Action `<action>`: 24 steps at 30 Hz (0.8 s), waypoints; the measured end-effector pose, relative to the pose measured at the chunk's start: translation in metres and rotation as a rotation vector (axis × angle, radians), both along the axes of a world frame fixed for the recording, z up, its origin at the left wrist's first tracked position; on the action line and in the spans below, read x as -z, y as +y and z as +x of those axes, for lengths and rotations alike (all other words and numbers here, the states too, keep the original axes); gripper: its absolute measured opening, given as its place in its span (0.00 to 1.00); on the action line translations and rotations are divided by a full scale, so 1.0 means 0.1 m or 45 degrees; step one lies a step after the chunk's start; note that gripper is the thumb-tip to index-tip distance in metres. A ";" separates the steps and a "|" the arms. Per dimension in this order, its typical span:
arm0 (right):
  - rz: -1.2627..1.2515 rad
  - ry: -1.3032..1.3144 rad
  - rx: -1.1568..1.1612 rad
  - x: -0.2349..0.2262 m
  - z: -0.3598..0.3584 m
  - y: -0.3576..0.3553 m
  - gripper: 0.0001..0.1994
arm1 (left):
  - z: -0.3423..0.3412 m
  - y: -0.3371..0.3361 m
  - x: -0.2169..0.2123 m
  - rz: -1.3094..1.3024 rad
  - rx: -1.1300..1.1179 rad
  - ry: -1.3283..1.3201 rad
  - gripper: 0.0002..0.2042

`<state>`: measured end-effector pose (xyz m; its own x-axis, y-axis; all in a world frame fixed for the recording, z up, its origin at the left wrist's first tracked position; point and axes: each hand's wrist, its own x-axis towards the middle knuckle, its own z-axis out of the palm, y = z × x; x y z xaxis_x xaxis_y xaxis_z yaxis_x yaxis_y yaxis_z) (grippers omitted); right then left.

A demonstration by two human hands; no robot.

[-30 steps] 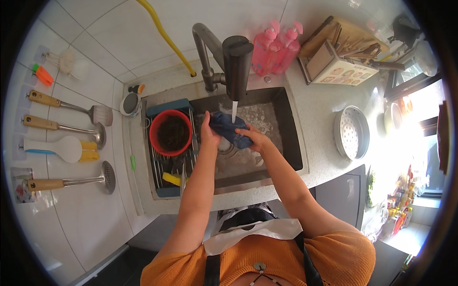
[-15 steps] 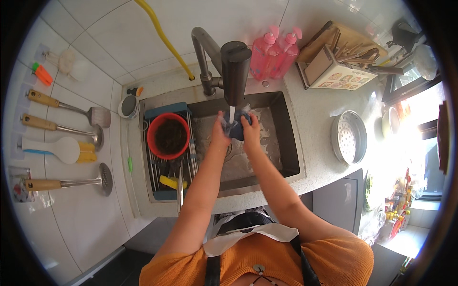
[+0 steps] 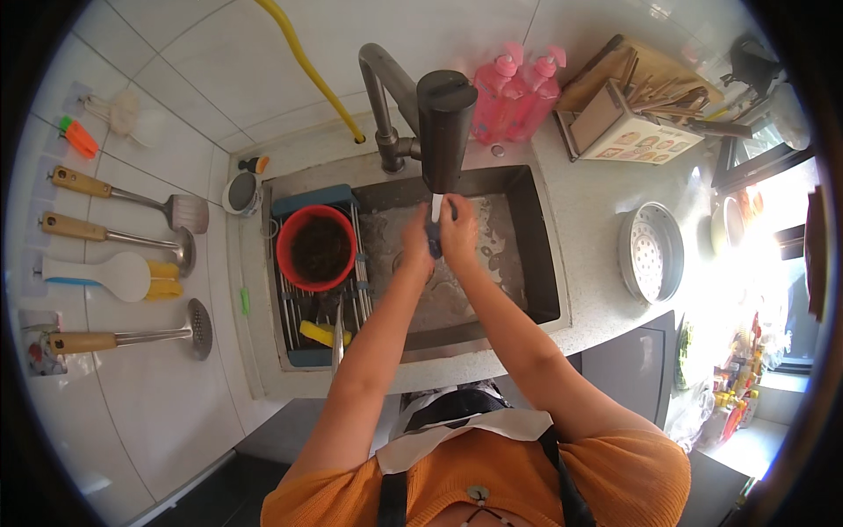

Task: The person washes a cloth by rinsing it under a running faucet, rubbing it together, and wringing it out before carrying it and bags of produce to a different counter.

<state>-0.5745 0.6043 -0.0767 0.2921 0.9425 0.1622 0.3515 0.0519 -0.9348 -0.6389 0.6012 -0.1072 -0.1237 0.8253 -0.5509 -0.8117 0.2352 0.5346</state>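
Dark blue cloth (image 3: 433, 235) is bunched between left hand (image 3: 415, 239) and right hand (image 3: 458, 232), directly under the tap (image 3: 445, 123), over the sink (image 3: 538, 241). Fingers of both closed on it; left fingertips hard to make out. For a good rinse I'd open the folds, let the water (image 3: 436, 207) through, then squeeze. Keep it low: splash could reach the red bowl (image 3: 320, 285) on the rack (image 3: 309, 201).
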 end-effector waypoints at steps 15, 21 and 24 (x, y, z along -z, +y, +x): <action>-0.168 -0.115 -0.213 0.69 0.57 0.15 0.13 | -0.13 -0.21 -0.05 -0.171 0.134 0.268 0.16; -0.340 0.297 -0.349 0.70 0.99 0.30 0.16 | -0.57 -0.15 0.06 -0.066 0.046 -0.089 0.18; -0.342 -0.101 -0.327 0.90 1.01 0.29 0.15 | -0.48 -0.12 0.07 0.066 0.052 -0.016 0.15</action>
